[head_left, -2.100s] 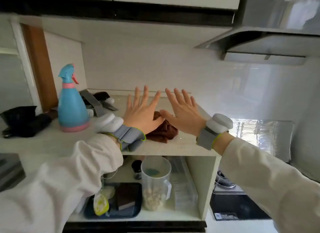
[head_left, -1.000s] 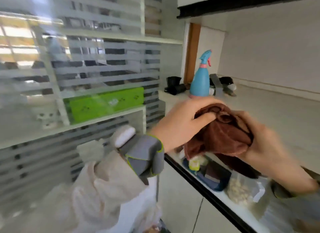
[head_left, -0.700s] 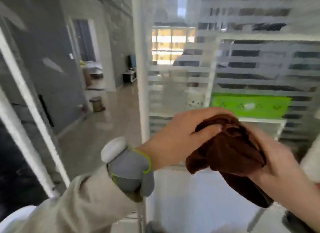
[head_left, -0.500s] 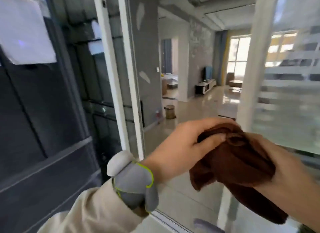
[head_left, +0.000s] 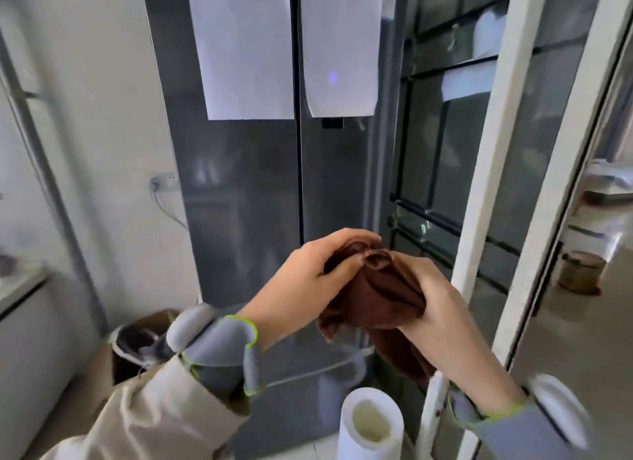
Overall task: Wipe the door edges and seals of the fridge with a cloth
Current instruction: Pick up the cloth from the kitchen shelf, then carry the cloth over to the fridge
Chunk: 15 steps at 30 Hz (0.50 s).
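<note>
Brown and bunched, the cloth (head_left: 376,298) sits between both hands at chest height, in front of the grey fridge (head_left: 274,185), whose two doors are closed. The left hand (head_left: 308,278) grips its upper left side, thumb pressed across the folds. The right hand (head_left: 435,298) clasps it from the right, and a loose tail hangs below. Both forearms reach forward with grey wrist bands (head_left: 222,353) over beige sleeves. Two white paper sheets (head_left: 246,48) are stuck on the fridge doors.

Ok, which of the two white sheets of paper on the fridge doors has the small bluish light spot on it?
The right-hand sheet, on the right fridge door. The spot sits at its lower middle; the left sheet is plain white.
</note>
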Available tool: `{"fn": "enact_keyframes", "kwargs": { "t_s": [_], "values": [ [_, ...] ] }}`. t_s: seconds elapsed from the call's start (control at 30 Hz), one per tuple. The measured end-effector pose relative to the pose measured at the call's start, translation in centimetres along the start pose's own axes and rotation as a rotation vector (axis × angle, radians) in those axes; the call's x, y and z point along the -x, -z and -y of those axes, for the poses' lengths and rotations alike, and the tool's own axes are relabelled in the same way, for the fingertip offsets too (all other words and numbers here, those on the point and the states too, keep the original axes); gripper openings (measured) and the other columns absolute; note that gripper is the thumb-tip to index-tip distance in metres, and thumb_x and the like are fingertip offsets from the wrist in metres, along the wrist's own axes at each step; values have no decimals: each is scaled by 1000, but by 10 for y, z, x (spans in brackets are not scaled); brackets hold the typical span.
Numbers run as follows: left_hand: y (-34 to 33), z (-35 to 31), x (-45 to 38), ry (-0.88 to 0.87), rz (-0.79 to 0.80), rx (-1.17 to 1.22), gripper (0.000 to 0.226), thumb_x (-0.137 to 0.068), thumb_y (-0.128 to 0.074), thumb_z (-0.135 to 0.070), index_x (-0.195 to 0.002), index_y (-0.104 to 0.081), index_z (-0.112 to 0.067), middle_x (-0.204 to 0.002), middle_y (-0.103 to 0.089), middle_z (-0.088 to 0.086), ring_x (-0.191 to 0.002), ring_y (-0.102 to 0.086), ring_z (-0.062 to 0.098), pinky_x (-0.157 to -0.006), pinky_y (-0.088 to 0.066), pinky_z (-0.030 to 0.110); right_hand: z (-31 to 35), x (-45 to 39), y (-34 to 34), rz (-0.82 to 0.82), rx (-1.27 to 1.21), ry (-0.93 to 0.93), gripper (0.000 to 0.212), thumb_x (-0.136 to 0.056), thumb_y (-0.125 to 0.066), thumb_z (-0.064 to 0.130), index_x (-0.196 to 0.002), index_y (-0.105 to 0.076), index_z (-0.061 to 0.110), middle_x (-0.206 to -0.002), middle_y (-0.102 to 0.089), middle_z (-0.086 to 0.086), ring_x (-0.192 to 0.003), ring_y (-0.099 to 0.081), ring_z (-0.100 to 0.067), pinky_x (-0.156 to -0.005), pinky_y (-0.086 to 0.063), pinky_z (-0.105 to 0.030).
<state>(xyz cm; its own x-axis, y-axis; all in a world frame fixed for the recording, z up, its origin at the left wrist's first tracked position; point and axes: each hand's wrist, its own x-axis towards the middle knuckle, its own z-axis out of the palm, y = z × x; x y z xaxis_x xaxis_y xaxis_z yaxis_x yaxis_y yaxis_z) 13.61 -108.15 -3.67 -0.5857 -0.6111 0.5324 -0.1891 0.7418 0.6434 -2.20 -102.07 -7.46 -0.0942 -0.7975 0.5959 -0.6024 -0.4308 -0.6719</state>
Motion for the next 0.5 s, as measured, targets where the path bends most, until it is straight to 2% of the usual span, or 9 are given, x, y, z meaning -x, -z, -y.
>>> {"fn": "enact_keyframes", "kwargs": {
  "t_s": [0.1, 0.17, 0.23, 0.27, 0.33, 0.37, 0.4, 0.43, 0.5],
  "values": [
    [-5, 48, -26, 81, -210, -23, 23, -89, -53, -31, -112, -55, -35, -103, -65, -20, -102, -57, -4, -92, -42, 17, -43, -43, -28, 75, -114, -25, 36, -78, -68, 26, -109, -57, 39, -95, -66, 19, -91, -57, 16, -76, -41, -4],
    [-17, 83, -50, 186, -397, 59, 22, -91, -57, -25, -113, -55, -28, -97, -64, -17, -92, -60, -2, -83, -44, 12, -83, -75, -51, 137, -234, -102, 34, -78, -70, 26, -110, -62, 31, -95, -70, 12, -93, -63, 3, -83, -50, -21],
    [-29, 118, -79, 343, -570, 249, 20, -91, -57, -21, -111, -58, -18, -90, -64, -10, -78, -61, -5, -72, -45, 10, -120, -110, -74, 185, -406, -211, 28, -77, -72, 21, -102, -65, 30, -100, -72, 2, -98, -66, -13, -90, -51, -37],
    [-34, 139, -94, 429, -649, 326, 19, -91, -57, -20, -110, -59, -15, -89, -65, -7, -75, -61, -5, -71, -47, 11, -136, -128, -85, 196, -508, -295, 25, -79, -71, 13, -99, -65, 27, -101, -72, -3, -98, -66, -18, -91, -51, -39],
    [-47, 190, -124, 616, -808, 437, 18, -91, -58, -22, -106, -61, -13, -91, -66, 0, -82, -63, 6, -82, -51, 24, -171, -162, -108, 224, -729, -516, 20, -84, -64, 2, -97, -66, 17, -95, -72, -10, -88, -69, -20, -85, -54, -34],
    [-52, 214, -133, 713, -897, 495, 14, -91, -58, -24, -99, -63, -14, -90, -66, 3, -85, -63, 13, -85, -51, 31, -190, -175, -121, 237, -846, -659, 16, -86, -62, 2, -99, -67, 10, -90, -73, -11, -82, -70, -20, -80, -56, -32],
    [-53, 229, -135, 783, -962, 584, 13, -91, -56, -25, -89, -63, -14, -85, -65, 5, -80, -64, 16, -82, -52, 32, -200, -182, -131, 232, -954, -783, 17, -88, -60, 6, -103, -67, 5, -89, -73, -12, -80, -70, -21, -77, -57, -32],
    [-56, 245, -137, 844, -1028, 702, 19, -92, -52, -24, -78, -59, -14, -73, -63, 4, -67, -63, 14, -70, -53, 25, -212, -190, -142, 263, -1068, -891, 22, -91, -57, 11, -109, -66, 3, -93, -72, -14, -83, -70, -23, -77, -57, -31],
    [-69, 280, -148, 975, -1127, 878, 33, -96, -44, -21, -65, -46, -13, -42, -51, -3, -35, -49, 5, -40, -40, 11, -245, -208, -170, 290, -1286, -1074, 30, -97, -45, 21, -109, -65, 3, -95, -71, -12, -82, -70, -22, -70, -58, -29]
  ]
}}
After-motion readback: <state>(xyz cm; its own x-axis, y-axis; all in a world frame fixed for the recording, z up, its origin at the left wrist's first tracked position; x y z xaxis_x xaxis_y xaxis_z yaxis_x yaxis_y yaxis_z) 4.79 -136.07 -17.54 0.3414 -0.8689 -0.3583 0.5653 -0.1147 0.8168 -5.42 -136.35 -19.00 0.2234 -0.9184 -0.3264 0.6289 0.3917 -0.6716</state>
